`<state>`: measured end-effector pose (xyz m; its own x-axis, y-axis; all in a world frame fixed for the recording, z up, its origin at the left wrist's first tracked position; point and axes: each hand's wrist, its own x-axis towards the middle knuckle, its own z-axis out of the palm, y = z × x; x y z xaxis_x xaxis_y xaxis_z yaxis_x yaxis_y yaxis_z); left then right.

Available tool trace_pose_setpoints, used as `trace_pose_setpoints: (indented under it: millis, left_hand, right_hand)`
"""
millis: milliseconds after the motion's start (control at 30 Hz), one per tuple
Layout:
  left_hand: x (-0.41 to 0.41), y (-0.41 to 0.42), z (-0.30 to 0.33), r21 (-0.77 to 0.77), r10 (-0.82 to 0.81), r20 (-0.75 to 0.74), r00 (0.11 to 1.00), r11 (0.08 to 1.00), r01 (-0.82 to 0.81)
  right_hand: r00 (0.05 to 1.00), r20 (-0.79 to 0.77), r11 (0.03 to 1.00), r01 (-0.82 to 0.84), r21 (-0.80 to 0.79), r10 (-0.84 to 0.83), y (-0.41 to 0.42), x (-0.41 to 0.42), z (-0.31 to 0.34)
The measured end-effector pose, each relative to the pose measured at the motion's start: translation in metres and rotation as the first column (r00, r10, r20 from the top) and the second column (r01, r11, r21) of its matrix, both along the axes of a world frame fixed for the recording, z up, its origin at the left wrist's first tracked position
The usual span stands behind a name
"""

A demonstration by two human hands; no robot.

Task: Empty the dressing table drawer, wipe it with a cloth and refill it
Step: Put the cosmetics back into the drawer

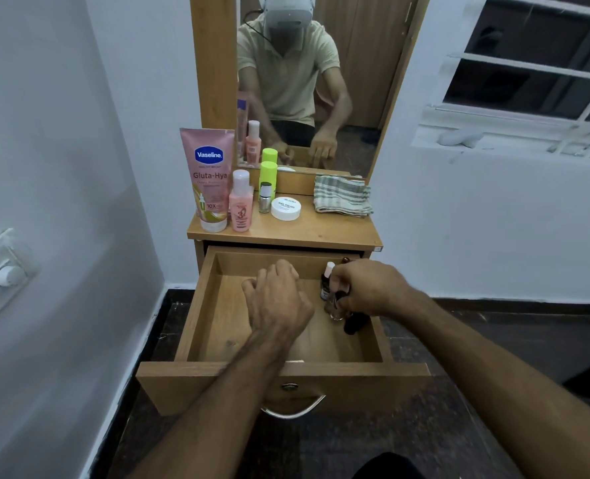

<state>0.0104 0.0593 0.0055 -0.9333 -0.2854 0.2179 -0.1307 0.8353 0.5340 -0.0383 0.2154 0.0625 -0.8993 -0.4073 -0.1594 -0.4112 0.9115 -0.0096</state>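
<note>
The wooden drawer [200, 299] of the dressing table is pulled out wide. My right hand [366, 288] grips a small clear bottle [336, 311] at the drawer's right side. Beside it stand a white-capped small bottle [327, 276] and a dark bottle [354, 323]. My left hand [279, 299] hovers over the drawer's middle with loosely curled fingers, holding nothing. On the tabletop [321, 229] stand a pink Vaseline tube [209, 178], a pink bottle [241, 205], a green-capped bottle [268, 176], a small silver bottle [265, 198] and a white round jar [286, 208]. A striped cloth [342, 195] lies folded at the back right.
A mirror [307, 81] rises behind the tabletop and reflects a person in a headset. White walls close in on the left and right. A barred window [528, 63] is at upper right. A switch plate [5, 267] sits on the left wall. Dark floor lies below the drawer.
</note>
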Motion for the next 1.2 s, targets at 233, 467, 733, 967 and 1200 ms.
trace_pose_setpoints:
  millis: [233, 467, 733, 967, 1200]
  left_hand:
    - [-0.002, -0.001, -0.003, -0.004, -0.003, -0.019, 1.000, 1.000, 0.003]
    - [-0.004, -0.001, -0.004, -0.002, -0.005, -0.020, 1.000, 1.000, 0.005]
    - [-0.003, -0.002, -0.004, -0.003, -0.005, -0.019, 1.000, 1.000, 0.005]
    - [-0.001, -0.001, -0.002, 0.012, 0.001, -0.009, 1.000, 1.000, -0.001]
    - [0.000, -0.001, 0.001, 0.025, 0.008, 0.010, 1.000, 1.000, -0.008]
  right_hand:
    - [0.998, -0.001, 0.998, 0.055, -0.008, -0.055, 0.004, -0.006, -0.023]
    - [0.994, -0.041, 0.994, 0.098, -0.050, -0.100, 0.005, -0.009, -0.032]
    - [0.993, -0.054, 0.992, 0.103, -0.080, -0.107, 0.003, -0.006, -0.037]
    - [0.993, -0.033, 0.989, 0.107, -0.107, -0.111, 0.006, -0.006, -0.036]
    - [0.973, -0.088, 0.925, 0.173, -0.337, -0.214, 0.013, -0.011, -0.018]
